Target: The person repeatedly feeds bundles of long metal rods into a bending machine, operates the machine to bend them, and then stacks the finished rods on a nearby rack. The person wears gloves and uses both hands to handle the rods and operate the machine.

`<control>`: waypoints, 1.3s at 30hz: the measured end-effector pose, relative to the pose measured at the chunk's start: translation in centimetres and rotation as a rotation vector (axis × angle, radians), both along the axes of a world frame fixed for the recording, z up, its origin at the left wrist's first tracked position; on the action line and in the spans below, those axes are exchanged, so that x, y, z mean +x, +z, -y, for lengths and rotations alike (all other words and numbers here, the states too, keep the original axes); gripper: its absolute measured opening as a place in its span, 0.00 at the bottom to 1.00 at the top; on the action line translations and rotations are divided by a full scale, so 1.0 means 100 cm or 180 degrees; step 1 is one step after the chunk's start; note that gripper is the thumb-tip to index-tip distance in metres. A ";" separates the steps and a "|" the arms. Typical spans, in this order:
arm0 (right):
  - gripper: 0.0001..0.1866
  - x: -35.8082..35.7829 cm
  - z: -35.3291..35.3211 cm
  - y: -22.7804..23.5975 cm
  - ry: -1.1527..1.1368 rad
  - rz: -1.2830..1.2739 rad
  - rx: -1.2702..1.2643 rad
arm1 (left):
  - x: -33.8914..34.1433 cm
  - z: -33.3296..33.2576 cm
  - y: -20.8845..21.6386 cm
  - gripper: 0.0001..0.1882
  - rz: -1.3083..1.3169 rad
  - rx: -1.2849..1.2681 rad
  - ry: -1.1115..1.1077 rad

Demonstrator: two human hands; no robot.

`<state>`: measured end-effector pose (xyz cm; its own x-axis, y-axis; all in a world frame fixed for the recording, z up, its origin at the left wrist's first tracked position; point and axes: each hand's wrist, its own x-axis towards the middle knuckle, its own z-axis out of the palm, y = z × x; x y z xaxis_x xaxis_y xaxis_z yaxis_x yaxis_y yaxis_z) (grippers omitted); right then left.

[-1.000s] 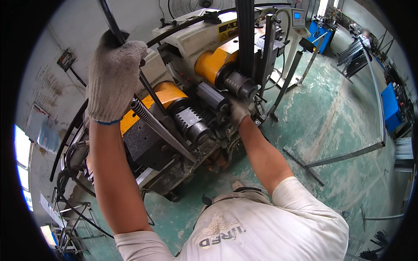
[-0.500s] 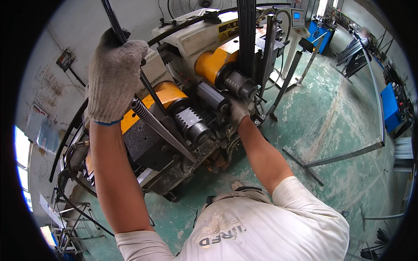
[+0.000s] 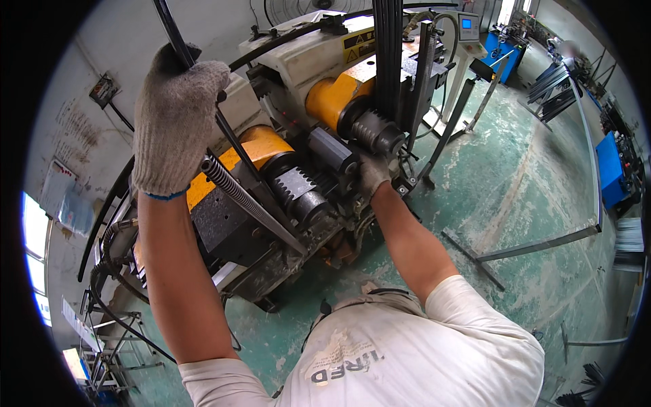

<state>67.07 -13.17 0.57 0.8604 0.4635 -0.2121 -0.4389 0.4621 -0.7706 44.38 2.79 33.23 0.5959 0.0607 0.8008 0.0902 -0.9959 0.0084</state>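
Note:
My left hand (image 3: 175, 129), in a grey knitted glove, is closed round a long dark metal rod (image 3: 171, 32), held raised and slanted. The rod runs down past my fingers toward the machine. My right hand (image 3: 373, 175), also gloved, reaches in beside a dark hexagonal block (image 3: 332, 150), below the right toothed black jaw (image 3: 376, 131). Its fingers are hidden behind the machine parts. A second toothed jaw (image 3: 298, 192) sits to the left on a yellow cylinder (image 3: 266, 144). A coil spring (image 3: 234, 186) slants close under my left wrist.
Dark upright bars (image 3: 388, 61) stand behind the right jaw. A control box with a lit screen (image 3: 468, 27) is at the far right. A bent metal frame (image 3: 536, 243) stands on the green floor. Another person (image 3: 568, 57) is far off, near stacked dark bars.
Both hands keep nearly the same places. My left hand and the rod have shifted very slightly left; the view has moved a little.

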 end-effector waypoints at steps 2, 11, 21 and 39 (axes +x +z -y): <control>0.14 0.002 0.003 0.000 0.0059 0.0008 -0.0014 | 0.002 0.005 0.001 0.06 0.0013 0.0093 0.0072; 0.13 0.010 0.003 -0.004 0.0164 -0.0064 -0.0083 | 0.001 0.028 0.022 0.15 -0.0106 -0.0809 0.0453; 0.18 -0.003 0.012 0.011 0.0371 -0.0085 -0.0195 | -0.019 -0.030 0.031 0.18 -0.0477 0.0736 0.1337; 0.18 0.028 0.003 -0.078 0.0289 0.0913 -0.0378 | -0.056 -0.034 0.023 0.13 -0.1160 0.0736 -0.0082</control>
<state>69.85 -13.47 -7.23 0.8491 0.5277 -0.0242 -0.2314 0.3305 -0.9150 38.76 6.15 35.51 0.8413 -0.1141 0.5285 0.0211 -0.9698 -0.2430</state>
